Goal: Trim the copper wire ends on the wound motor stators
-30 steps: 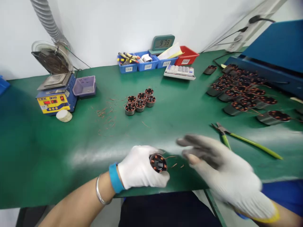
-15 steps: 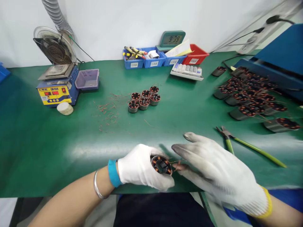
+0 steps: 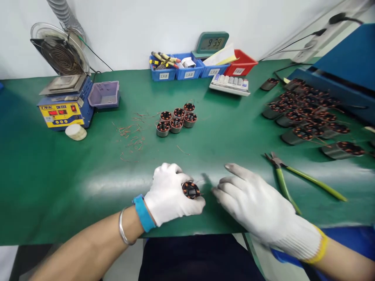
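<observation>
My left hand (image 3: 174,193), in a white glove with a blue band at the wrist, is closed around the side of a motor stator (image 3: 191,190) with copper windings and a dark core. Thin wire ends stick out from the stator's right side. Just to the right, my gloved right hand (image 3: 253,201) hovers over the table, apart from the stator. Its fingers are loosely stretched out, the forefinger away from the others, and nothing shows in them. Green-handled diagonal cutters (image 3: 281,168) lie with jaws spread beside that hand.
Several stators (image 3: 176,123) stand grouped mid-table, near scattered copper wire scraps (image 3: 131,134). More stators (image 3: 304,117) crowd the right side. A yellow-blue heating unit (image 3: 63,111) and a purple tray (image 3: 104,95) sit at left. Blue bins (image 3: 189,73), a red bin (image 3: 241,64) and a calculator (image 3: 230,84) are at the back.
My right hand has drawn away from the wire ends at the stator. My left hand has shifted slightly left and up with the stator. The view has moved a little.
</observation>
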`<state>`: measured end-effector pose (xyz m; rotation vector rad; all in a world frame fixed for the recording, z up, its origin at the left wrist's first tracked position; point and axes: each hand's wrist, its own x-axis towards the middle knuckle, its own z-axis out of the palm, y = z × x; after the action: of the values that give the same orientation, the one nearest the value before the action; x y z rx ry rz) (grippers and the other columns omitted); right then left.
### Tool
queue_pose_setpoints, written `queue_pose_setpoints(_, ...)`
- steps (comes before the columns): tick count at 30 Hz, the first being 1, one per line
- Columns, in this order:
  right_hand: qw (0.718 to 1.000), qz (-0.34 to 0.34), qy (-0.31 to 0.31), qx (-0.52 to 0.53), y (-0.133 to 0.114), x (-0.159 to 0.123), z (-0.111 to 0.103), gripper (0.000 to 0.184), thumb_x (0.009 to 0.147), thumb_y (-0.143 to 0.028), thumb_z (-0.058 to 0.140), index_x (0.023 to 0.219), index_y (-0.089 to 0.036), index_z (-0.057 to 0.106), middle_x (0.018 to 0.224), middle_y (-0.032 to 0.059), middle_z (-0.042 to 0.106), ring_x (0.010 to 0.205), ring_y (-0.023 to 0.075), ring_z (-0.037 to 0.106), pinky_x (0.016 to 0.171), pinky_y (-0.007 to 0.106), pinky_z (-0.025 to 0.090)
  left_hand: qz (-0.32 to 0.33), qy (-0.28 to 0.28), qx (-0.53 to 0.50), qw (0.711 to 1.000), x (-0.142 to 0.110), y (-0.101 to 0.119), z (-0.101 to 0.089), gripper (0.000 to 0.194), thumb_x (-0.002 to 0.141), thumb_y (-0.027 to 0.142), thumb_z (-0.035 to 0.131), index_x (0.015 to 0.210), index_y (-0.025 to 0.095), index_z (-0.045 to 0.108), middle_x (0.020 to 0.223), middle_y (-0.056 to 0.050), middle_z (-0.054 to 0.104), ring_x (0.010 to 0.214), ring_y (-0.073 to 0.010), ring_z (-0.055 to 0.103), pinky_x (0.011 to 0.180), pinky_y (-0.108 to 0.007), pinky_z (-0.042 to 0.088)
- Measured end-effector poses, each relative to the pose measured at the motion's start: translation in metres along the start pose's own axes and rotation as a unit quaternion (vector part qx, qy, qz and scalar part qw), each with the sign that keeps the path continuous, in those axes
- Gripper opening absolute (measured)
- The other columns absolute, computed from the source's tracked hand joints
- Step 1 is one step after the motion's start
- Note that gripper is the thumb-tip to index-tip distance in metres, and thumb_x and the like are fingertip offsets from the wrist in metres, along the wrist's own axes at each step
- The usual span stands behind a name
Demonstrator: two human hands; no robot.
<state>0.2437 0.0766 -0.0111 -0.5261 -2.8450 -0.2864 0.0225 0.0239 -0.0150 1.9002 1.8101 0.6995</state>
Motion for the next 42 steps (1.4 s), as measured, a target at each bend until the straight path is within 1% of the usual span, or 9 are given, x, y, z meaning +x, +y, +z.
queue_pose_setpoints(7, 0.971, 0.155, 0.021, 0.182, 0.028, 0.005, -0.014, 0.039, 0.092, -0.041, 0.059, 0.126, -0.024, 0.064, 0.13, 0.0133, 0.068, 0.128, 0.036, 0.059, 0.103, 0.052, 0.052, 0.033, -0.115, 0.05, 0.992, 0.008, -0.002, -0.019, 0.029, 0.065, 0.052, 0.073, 0.079, 0.027, 0.077, 0.081, -0.005, 0.066, 0.086, -0.0282, 0.059, 0.077, -0.04, 0.046)
queue_pose_setpoints(13, 0.906, 0.142, -0.127, 0.379, 0.011, 0.06, 0.004, 0.029, 0.096, -0.034, 0.044, 0.085, -0.023, 0.068, 0.085, 0.0049, 0.073, 0.096, 0.0259, 0.072, 0.118, 0.052, 0.037, 0.063, -0.123, 0.085, 0.987, 0.011, -0.005, -0.021, 0.029, 0.065, 0.051, 0.071, 0.068, 0.023, 0.07, 0.073, -0.004, 0.063, 0.078, -0.0254, 0.059, 0.072, -0.038, 0.044)
queue_pose_setpoints(16, 0.862, 0.24, -0.139, 0.425, 0.031, 0.038, 0.007, 0.033, 0.09, -0.052, 0.053, 0.08, -0.024, 0.068, 0.089, 0.0075, 0.074, 0.116, 0.0337, 0.066, 0.107, 0.05, 0.047, 0.073, -0.128, 0.066, 0.987, 0.011, -0.006, -0.021, 0.024, 0.064, 0.048, 0.072, 0.069, 0.024, 0.071, 0.074, -0.003, 0.064, 0.078, -0.0256, 0.06, 0.072, -0.037, 0.044)
queue_pose_setpoints(20, 0.808, 0.435, -0.107, 0.382, 0.048, -0.008, -0.002, 0.057, 0.085, -0.075, 0.045, 0.077, -0.022, 0.066, 0.072, 0.0093, 0.07, 0.071, 0.0274, 0.067, 0.066, 0.041, 0.056, -0.018, -0.099, 0.034, 0.994, 0.008, -0.002, -0.02, 0.027, 0.067, 0.048, 0.073, 0.078, 0.023, 0.071, 0.085, -0.005, 0.069, 0.082, -0.0279, 0.066, 0.074, -0.039, 0.05)
queue_pose_setpoints(25, 0.904, 0.285, -0.08, 0.307, -0.004, -0.012, 0.01, 0.04, 0.08, -0.054, 0.065, 0.103, -0.023, 0.073, 0.111, 0.013, 0.075, 0.098, 0.0333, 0.071, 0.082, 0.048, 0.06, -0.122, -0.127, -0.18, 0.968, 0.003, -0.001, -0.029, 0.084, 0.07, 0.044, 0.077, 0.143, 0.018, 0.045, 0.105, -0.009, 0.074, 0.09, -0.0275, 0.072, 0.074, -0.037, 0.058)
queue_pose_setpoints(29, 0.958, 0.197, 0.013, 0.207, -0.025, 0.009, 0.032, 0.066, 0.073, -0.045, 0.073, 0.13, -0.015, 0.063, 0.136, 0.021, 0.064, 0.128, 0.0401, 0.059, 0.1, 0.056, 0.054, -0.125, -0.177, -0.246, 0.945, 0.007, -0.013, -0.043, 0.073, 0.081, 0.027, 0.062, 0.149, 0.011, 0.038, 0.087, -0.005, 0.076, 0.066, -0.0197, 0.071, 0.062, -0.032, 0.058)
queue_pose_setpoints(35, 0.957, 0.162, 0.008, 0.24, 0.001, -0.007, 0.03, 0.086, 0.067, -0.064, 0.079, 0.137, -0.018, 0.059, 0.139, 0.0195, 0.062, 0.135, 0.042, 0.052, 0.105, 0.058, 0.051, 0.117, 0.082, 0.04, 0.989, 0.003, -0.012, -0.065, 0.056, 0.074, 0.011, 0.054, 0.129, 0.018, 0.061, 0.127, -0.011, 0.07, 0.12, -0.0281, 0.065, 0.105, -0.046, 0.052)
queue_pose_setpoints(38, 0.954, 0.116, 0.008, 0.276, -0.004, -0.01, 0.019, 0.079, 0.066, -0.071, 0.078, 0.126, -0.021, 0.065, 0.131, 0.0177, 0.067, 0.132, 0.042, 0.055, 0.108, 0.061, 0.048, 0.259, -0.075, 0.078, 0.96, -0.002, -0.003, -0.065, 0.067, 0.067, 0.011, 0.058, 0.133, 0.021, 0.059, 0.153, -0.01, 0.052, 0.15, -0.0366, 0.035, 0.121, -0.057, 0.032)
queue_pose_setpoints(42, 0.951, 0.126, 0.036, 0.279, -0.033, 0.004, 0.017, 0.053, 0.075, -0.055, 0.078, 0.112, -0.019, 0.067, 0.121, 0.0168, 0.071, 0.124, 0.0382, 0.062, 0.114, 0.064, 0.041, 0.263, -0.192, 0.124, 0.937, -0.002, -0.001, -0.048, 0.044, 0.081, 0.013, 0.06, 0.124, 0.022, 0.063, 0.125, -0.005, 0.072, 0.146, -0.0331, 0.042, 0.125, -0.061, 0.02)
